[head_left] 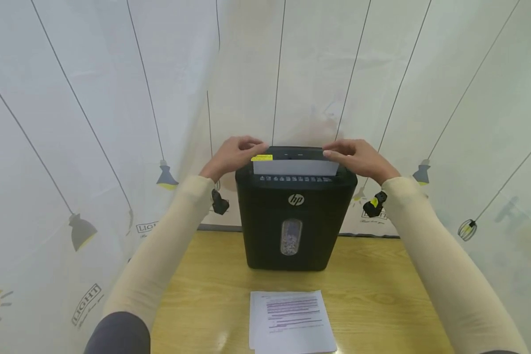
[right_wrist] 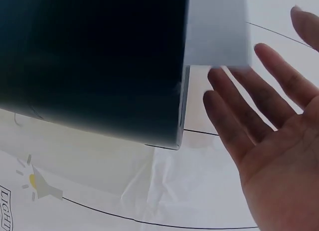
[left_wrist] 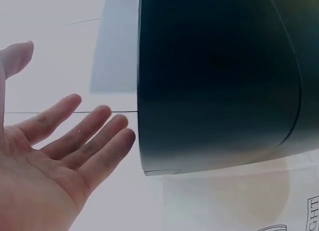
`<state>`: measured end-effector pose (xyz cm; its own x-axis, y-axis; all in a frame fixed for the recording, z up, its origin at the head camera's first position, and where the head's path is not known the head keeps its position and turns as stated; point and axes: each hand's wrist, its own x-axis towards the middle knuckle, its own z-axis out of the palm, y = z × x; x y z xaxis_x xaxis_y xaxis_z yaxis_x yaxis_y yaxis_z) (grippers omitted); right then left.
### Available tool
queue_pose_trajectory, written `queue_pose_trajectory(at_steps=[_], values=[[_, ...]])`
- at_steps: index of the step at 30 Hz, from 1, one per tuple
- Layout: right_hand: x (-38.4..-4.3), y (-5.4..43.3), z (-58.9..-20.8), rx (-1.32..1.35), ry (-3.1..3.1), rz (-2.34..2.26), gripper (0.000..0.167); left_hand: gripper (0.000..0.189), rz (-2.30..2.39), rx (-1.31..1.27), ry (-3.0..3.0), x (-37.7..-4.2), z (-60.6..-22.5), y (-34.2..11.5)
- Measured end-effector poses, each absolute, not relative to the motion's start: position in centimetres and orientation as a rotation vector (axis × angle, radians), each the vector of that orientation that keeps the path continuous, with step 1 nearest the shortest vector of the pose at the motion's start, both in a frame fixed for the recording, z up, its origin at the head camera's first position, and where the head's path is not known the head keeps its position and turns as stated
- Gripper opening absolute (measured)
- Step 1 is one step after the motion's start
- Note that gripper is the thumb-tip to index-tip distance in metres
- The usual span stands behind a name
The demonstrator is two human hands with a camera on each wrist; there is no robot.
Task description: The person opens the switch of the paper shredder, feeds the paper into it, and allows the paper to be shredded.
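A black paper shredder (head_left: 265,216) with an hp logo stands upright on the table. From its top slot rises a white sheet of paper (head_left: 295,167), its lower part hidden inside. My left hand (head_left: 236,155) is at the sheet's left side, near a yellow label (head_left: 262,158). In the left wrist view its fingers are spread and apart from the paper. On the other side, my right hand (head_left: 357,156) is by the sheet's right edge. The right wrist view shows its fingers (right_wrist: 266,99) loosely extended, tips close to the paper's edge, gripping nothing.
In front of the shredder lies a small stack of printed papers (head_left: 292,322) with purple-marked lines. The wooden table (head_left: 371,290) meets a pale curtain (head_left: 318,64) printed with lamps, right behind the shredder. Shreds (head_left: 291,241) show through the shredder's window.
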<state>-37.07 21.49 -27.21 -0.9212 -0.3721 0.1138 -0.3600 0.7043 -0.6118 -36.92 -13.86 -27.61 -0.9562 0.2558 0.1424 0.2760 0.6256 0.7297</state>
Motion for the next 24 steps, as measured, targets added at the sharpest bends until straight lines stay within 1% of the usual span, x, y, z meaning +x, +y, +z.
queue_pose_trajectory(at_steps=[7,12,19,24], values=[[-36.9,21.7,-27.6,-0.669,2.837,-1.059,0.066,0.073,-1.244,-0.52,-2.803,-36.5,-27.6,-14.0],[-36.2,22.1,-27.5,-0.629,2.866,-1.023,0.07,0.078,-1.226,-0.543,-2.801,-36.1,-27.8,-14.0],[-35.1,23.1,-28.2,-0.559,2.954,-0.925,0.082,0.085,-1.186,-0.555,-2.759,-35.4,-28.6,-14.1],[-34.2,24.1,-29.1,-0.628,2.997,-0.912,0.086,0.091,-1.144,-0.536,-2.754,-34.8,-29.7,-14.9]])
